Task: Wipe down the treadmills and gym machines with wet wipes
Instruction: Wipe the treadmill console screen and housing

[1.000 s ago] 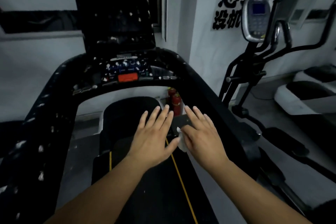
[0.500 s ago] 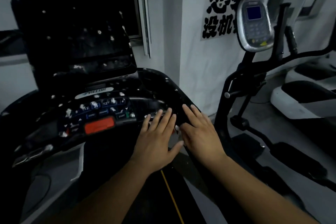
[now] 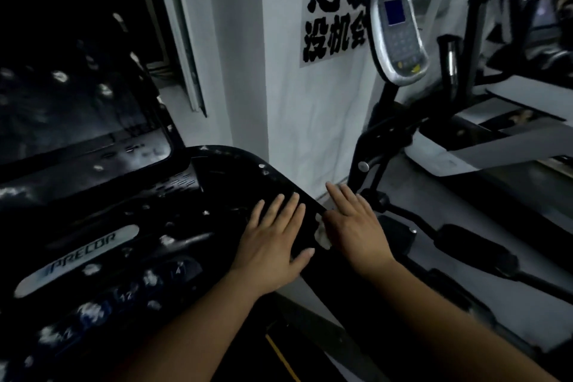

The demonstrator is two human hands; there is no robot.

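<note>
Head view, dim light. Landmark: treadmill console, glossy black, dotted with white flecks.

Left hand: palm down on the right arm of the console. Four fingers straight and slightly spread, thumb out sideways toward the other hand. Holds nothing.

Right hand: just right of the left hand, at the outer edge of the same console arm. Palm down, fingers straight and pointing forward past that edge. Thumb hidden.

Wet wipe: small crumpled white patch on the console arm, showing in the gap between the two hands. It is pressed under the inner edge of the right hand; the rest is covered by the palm.

Around the console:
- Dark screen rises above its left part, also flecked.
- PRECOR badge on its face, left of the left hand; blurred buttons just below the badge.
- Silver elliptical display with a blue panel, off to its right, well apart.
- Wall sign with black characters, behind it.
- Yellow line on the deck below it.
</note>
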